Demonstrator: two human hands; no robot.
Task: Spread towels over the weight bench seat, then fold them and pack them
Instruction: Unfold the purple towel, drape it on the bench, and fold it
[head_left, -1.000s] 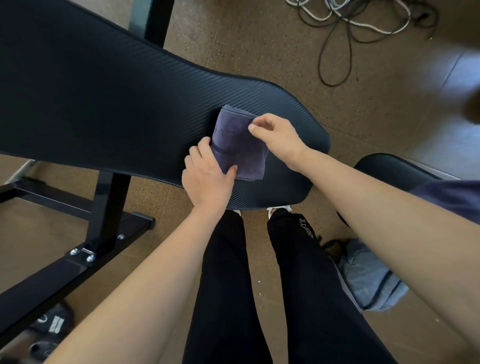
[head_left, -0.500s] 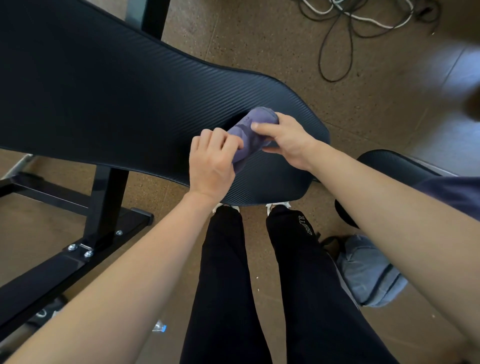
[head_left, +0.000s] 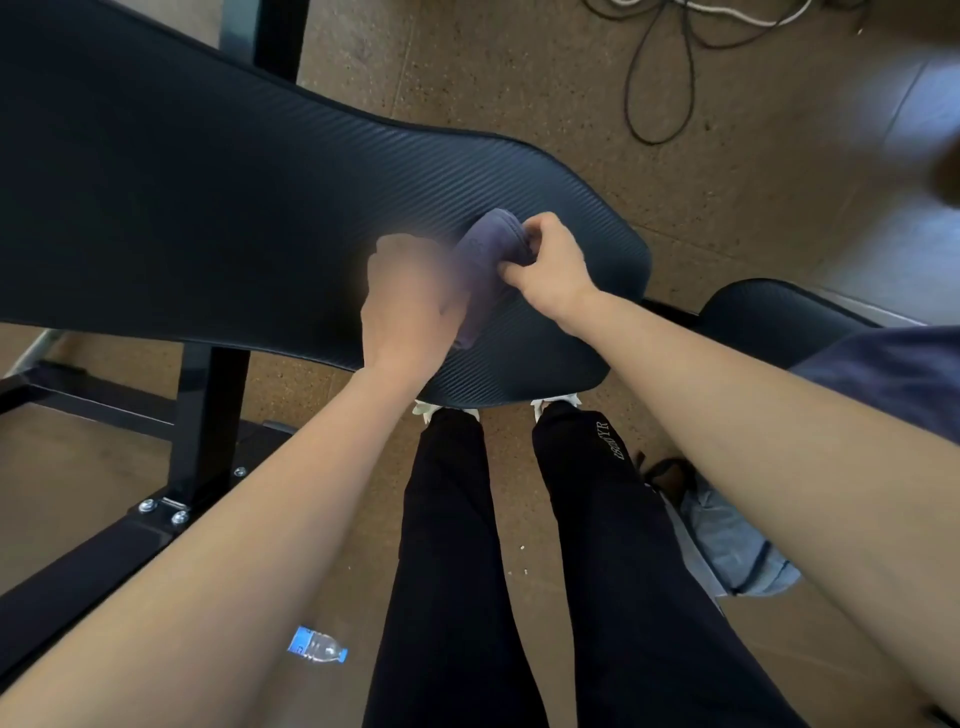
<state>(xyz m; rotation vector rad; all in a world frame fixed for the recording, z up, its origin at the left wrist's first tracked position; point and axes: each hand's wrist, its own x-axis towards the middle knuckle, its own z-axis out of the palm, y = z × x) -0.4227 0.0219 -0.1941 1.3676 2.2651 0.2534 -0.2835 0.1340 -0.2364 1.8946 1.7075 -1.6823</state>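
While the purple towel (head_left: 488, 260) lies bunched into a narrow, rumpled roll near the middle of the frame, on the rounded end of the black bench pad (head_left: 208, 208), both hands are right at it. The right hand (head_left: 550, 265) has its fingers curled in tight and pinches the towel's upper right edge. The left hand (head_left: 410, 301) sits against the towel's left side and covers part of it, but it's basically a motion-blurred smear, so there's no telling how its fingers lie or whether they grip anything. The towel runs diagonally, with its top end just above and left of the right hand and its bottom end poking out below the left hand.

Other stuff: the bench's black metal frame (head_left: 208, 415) fills the lower left. A water bottle (head_left: 318, 647) lies on the speckled floor (head_left: 519, 78) near the bottom. Some cables (head_left: 660, 78) tangle at the upper right. A light blue bag (head_left: 727, 545) sits lower right beside the person's leg, and a smaller pad (head_left: 769, 317) peeks out behind the right forearm.
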